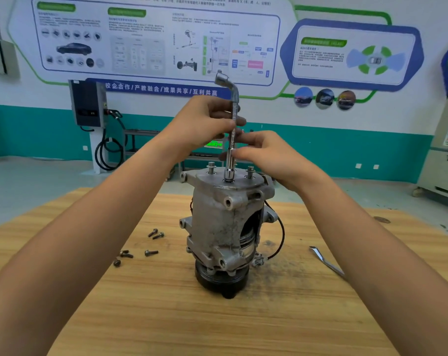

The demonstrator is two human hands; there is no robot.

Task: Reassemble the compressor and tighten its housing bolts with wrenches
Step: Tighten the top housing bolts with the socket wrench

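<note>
Loose bolts (151,252) lie on the table (166,317) at the left, well apart from the compressor (225,227), which stands upright mid-table. The left hand (205,116) curls round the upper shaft of the bent socket wrench (229,161), whose socket sits on the middle top bolt. The right hand (264,152) pinches the shaft just above the socket. I'd keep the shaft plumb, spin lightly, and save hard tightening until the neighbouring bolts (211,167), standing proud, are down too.

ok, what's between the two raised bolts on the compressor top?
The wrench, its socket end standing on the top plate between them. Head view.
</note>
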